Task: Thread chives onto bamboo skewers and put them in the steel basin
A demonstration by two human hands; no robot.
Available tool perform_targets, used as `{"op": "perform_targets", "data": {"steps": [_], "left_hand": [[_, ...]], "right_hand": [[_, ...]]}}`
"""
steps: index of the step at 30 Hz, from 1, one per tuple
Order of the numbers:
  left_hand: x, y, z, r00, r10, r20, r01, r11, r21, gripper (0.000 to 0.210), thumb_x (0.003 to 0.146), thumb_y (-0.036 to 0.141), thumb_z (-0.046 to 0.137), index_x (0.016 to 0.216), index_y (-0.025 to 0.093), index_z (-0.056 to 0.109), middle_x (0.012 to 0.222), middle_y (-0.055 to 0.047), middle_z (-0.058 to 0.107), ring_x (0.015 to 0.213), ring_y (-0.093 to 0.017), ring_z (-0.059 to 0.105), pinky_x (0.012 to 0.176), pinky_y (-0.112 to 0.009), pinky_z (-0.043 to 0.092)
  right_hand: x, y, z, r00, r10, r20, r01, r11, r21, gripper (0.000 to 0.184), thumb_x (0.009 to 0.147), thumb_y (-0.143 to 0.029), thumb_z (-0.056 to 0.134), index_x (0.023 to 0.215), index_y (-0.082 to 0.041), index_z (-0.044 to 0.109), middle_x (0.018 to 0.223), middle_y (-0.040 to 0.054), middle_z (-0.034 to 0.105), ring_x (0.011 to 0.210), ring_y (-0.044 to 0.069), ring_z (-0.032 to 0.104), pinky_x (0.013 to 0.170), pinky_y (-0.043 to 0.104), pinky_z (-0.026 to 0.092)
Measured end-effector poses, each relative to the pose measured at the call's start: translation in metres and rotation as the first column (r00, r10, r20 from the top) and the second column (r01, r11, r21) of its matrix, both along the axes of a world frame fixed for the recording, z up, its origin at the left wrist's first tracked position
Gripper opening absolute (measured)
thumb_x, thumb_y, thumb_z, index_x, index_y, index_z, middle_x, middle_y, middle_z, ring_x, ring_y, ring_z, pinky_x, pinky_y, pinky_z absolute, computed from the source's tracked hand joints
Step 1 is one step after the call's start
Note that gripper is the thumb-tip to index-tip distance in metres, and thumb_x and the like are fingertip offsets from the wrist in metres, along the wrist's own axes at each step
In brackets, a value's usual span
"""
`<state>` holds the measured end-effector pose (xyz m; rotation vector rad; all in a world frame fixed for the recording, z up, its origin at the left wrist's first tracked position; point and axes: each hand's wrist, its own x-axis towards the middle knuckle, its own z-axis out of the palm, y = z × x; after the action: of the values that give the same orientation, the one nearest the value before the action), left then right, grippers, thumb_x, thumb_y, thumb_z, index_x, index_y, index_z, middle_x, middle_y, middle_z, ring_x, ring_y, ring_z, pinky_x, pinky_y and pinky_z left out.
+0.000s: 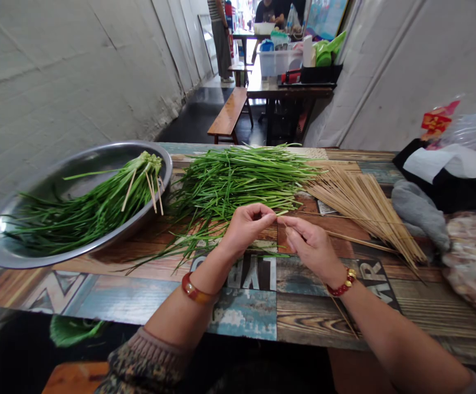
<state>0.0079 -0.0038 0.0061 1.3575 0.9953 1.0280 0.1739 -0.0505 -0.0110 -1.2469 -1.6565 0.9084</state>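
Note:
In the middle of the head view my left hand (249,227) is closed in a pinch on a few garlic chives, whose pale cut end (282,213) pokes out past the thumb. My right hand (315,247) is closed around a thin bamboo skewer (347,318), which slants down below the wrist toward the table's front edge. The fingertips of both hands meet or nearly meet. Behind them lies a large pile of green chives (242,178). A fan of bamboo skewers (369,210) spreads to the right of the pile.
On the left, a metal basin (77,257) holds chives with skewers through their pale ends. A grey cloth-like bundle (421,210) and a clear bag of pale pieces (474,257) sit at the right. Beyond are a bench (230,112), another table and people.

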Motion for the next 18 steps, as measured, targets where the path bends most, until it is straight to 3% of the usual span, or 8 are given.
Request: {"op": "perform_targets", "data": {"steps": [8, 18], "left_hand": [[0.0011, -0.0019, 0.0009, 1.000, -0.009, -0.026, 0.009, 1.000, -0.002, 0.022, 0.074, 0.031, 0.069, 0.067, 0.011, 0.067, 0.064, 0.000, 0.060, 0.060, -0.008, 0.048, 0.058, -0.020, 0.036], [0.0003, -0.0013, 0.0022, 0.997, -0.061, -0.049, 0.061, 0.998, -0.001, 0.023, 0.074, 0.033, 0.068, 0.067, 0.011, 0.067, 0.066, -0.002, 0.062, 0.062, -0.010, 0.051, 0.060, -0.022, 0.038]], "right_hand": [[-0.0005, 0.0003, 0.0000, 0.998, -0.043, 0.054, 0.042, 0.999, 0.011, 0.021, 0.090, -0.028, 0.047, 0.094, -0.016, 0.063, 0.053, -0.0034, 0.052, 0.047, 0.011, 0.047, 0.048, 0.023, 0.038], [-0.0014, -0.0003, 0.0030, 0.996, -0.037, 0.076, 0.035, 0.999, 0.036, 0.019, 0.090, -0.031, 0.047, 0.087, -0.018, 0.061, 0.052, -0.0032, 0.052, 0.046, 0.011, 0.048, 0.047, 0.023, 0.038]]}}
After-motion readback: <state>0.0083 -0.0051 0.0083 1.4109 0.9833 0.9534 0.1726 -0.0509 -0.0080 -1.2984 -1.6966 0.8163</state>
